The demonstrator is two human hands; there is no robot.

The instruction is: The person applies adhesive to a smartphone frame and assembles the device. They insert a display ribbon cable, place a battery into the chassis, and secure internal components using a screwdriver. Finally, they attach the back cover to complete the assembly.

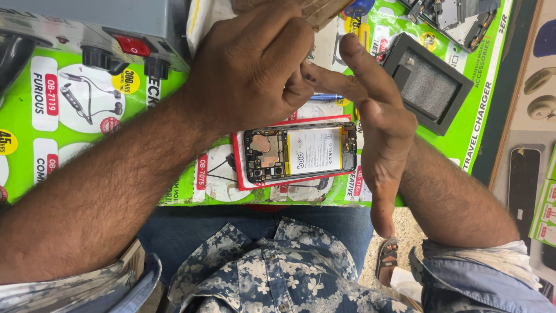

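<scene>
Opened phone, back off, battery exposed, frame centre on table. Left hand fisted, pinching small unidentifiable item. Right hand open, fingers extended, touching left fingertips. Step judged: handling small part above phone; precise fingertip placement needed.

Phone repair stall, opened phone, accessory posters, power supply

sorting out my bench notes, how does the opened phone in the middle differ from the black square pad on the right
The opened phone with its white battery is long and narrow, its circuit board and battery bared; the black square pad with a grey textured centre is squarer and plain. The phone lies level on a red-edged card, below the left hand and right hand; the pad lies skewed, off beside them. Both rest on the green printed mat.
</scene>
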